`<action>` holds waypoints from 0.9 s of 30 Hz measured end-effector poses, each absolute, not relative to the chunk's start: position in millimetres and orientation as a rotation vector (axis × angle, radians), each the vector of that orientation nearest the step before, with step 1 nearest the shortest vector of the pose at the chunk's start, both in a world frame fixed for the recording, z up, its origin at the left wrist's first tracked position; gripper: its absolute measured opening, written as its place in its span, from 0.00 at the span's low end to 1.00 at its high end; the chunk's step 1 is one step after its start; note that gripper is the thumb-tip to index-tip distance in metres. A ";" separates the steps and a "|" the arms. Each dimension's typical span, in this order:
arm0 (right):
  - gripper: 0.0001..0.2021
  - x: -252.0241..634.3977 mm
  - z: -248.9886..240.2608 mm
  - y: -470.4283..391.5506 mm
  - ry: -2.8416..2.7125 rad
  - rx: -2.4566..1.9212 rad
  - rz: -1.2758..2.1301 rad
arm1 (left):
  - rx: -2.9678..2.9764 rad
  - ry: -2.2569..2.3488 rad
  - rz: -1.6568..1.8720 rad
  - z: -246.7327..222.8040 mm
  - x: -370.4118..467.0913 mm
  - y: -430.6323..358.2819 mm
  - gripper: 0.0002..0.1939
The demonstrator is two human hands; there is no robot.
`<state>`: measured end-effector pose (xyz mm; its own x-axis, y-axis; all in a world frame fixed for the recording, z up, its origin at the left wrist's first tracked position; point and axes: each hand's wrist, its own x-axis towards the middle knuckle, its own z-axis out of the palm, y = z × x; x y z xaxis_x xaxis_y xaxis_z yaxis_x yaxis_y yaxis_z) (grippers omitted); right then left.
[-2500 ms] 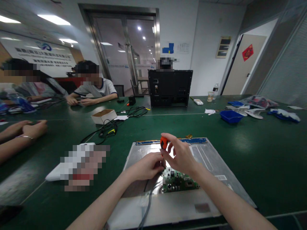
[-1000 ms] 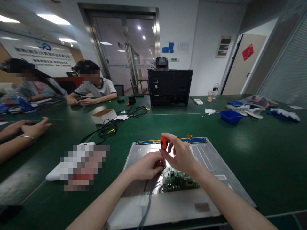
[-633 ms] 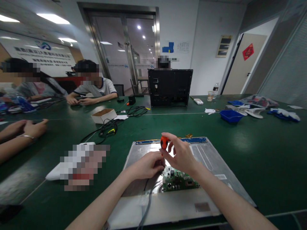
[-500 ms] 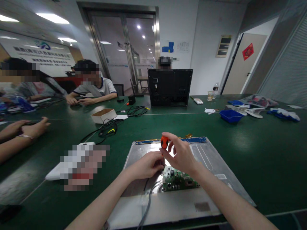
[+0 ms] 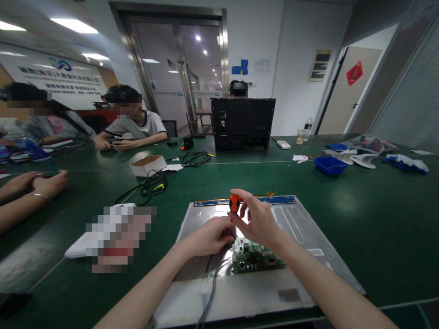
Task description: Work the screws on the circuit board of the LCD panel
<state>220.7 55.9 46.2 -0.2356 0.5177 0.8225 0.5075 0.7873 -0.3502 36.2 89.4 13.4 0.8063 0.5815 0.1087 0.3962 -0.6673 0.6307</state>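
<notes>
A silvery metal panel lies on the green table in front of me, with a green circuit board on its middle. My right hand grips the orange and black handle of a screwdriver, which stands upright above the board's upper left corner. Close beside it, my left hand has its fingers pinched low at the screwdriver's shaft; what they hold is hidden. Grey cables run from near the board toward the panel's front edge.
On the left are a white box, black cables and another person's hands. A black monitor stands at the back. To the right sit a blue tray and gloves. Other people sit across the table.
The screwdriver handle has shifted very slightly left with my right hand. My left hand stays put. The other person's hands at the left have moved a little.
</notes>
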 end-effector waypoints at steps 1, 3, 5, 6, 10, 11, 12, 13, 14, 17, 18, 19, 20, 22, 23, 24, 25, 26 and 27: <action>0.20 220.7 46.2 55.9 -1.881 -0.780 0.016 | 2.386 0.719 0.402 13.6 36.1 89.4 0.07; 0.20 220.8 46.1 55.9 -1.882 -0.781 0.021 | 2.392 0.717 0.408 14.0 36.1 89.4 0.07; 0.20 220.9 45.9 55.9 -1.884 -0.787 0.019 | 2.400 0.717 0.418 14.5 36.0 89.0 0.07; 0.20 220.9 45.8 56.0 -1.883 -0.790 0.018 | 2.404 0.721 0.429 14.9 36.0 88.6 0.07; 0.20 220.7 45.5 56.6 -1.878 -0.790 0.017 | 2.417 0.744 0.443 17.4 36.4 86.7 0.06; 0.20 220.7 45.3 56.8 -1.878 -0.789 0.015 | 2.419 0.748 0.438 18.2 36.6 86.3 0.06; 0.21 220.6 45.2 57.1 -1.878 -0.788 0.013 | 2.421 0.749 0.432 19.1 36.9 86.0 0.06; 0.21 220.6 45.0 57.3 -1.879 -0.787 0.011 | 2.422 0.751 0.427 19.9 37.2 85.8 0.06; 0.21 220.5 44.8 57.6 -1.879 -0.786 0.009 | 2.422 0.753 0.427 20.8 37.5 85.6 0.06; 0.20 220.5 44.3 58.1 -1.877 -0.785 0.002 | 2.413 0.755 0.420 22.7 38.1 84.9 0.06; 0.20 220.5 44.2 58.2 -1.878 -0.785 -0.002 | 2.412 0.757 0.418 22.9 38.2 84.6 0.06; 0.20 220.5 44.1 58.2 -1.879 -0.787 -0.004 | 2.413 0.758 0.417 23.0 38.2 84.5 0.06; 0.20 220.5 44.1 58.2 -1.880 -0.789 -0.003 | 2.417 0.756 0.418 22.9 38.1 84.5 0.06; 0.20 220.4 44.2 57.8 -1.881 -0.787 0.004 | 2.429 0.748 0.428 22.0 37.8 84.9 0.06; 0.20 220.5 44.4 57.5 -1.879 -0.781 0.008 | 2.430 0.742 0.434 21.3 37.5 85.5 0.06; 0.20 220.6 44.7 57.2 -1.872 -0.770 0.012 | 2.429 0.739 0.437 20.7 37.3 86.1 0.06; 0.20 220.8 45.2 56.8 -1.860 -0.754 0.014 | 2.426 0.739 0.436 20.0 37.0 86.7 0.06; 0.21 221.2 45.8 56.4 -1.843 -0.738 0.012 | 2.425 0.740 0.429 19.6 36.6 87.3 0.06; 0.21 221.6 46.4 56.1 -1.821 -0.725 0.007 | 2.424 0.742 0.420 19.3 36.3 87.7 0.07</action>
<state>221.6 56.1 46.4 -0.1904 0.4773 0.8579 0.4710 0.8111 -0.3467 36.3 87.7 19.3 0.7975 0.5898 0.1273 0.4130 -0.6874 0.5975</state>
